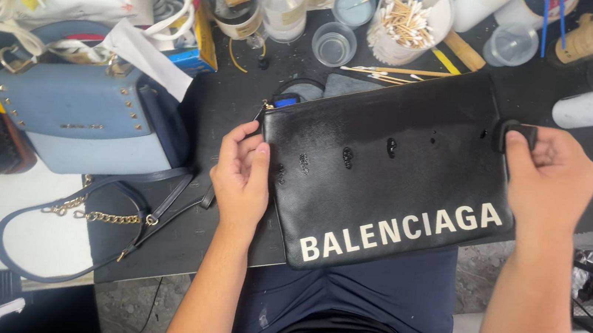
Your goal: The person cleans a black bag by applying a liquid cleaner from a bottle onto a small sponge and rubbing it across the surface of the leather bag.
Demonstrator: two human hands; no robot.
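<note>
I see the black leather pouch (392, 174) lying flat at the near edge of the dark worktable (236, 107), white lettering toward me, several dark wet blobs dotted across its upper face. My left hand (242, 175) clamps its left edge, thumb on top, fingers curled under. My right hand (551, 181) pinches a small black sponge pad (514, 133) at the pouch's upper right corner. I judge the product is on but unspread; spreading it calls for even strokes while the left hand pins the pouch. A blue handbag (86, 120) sits left, a cotton-swab jar (406, 19) behind.
</note>
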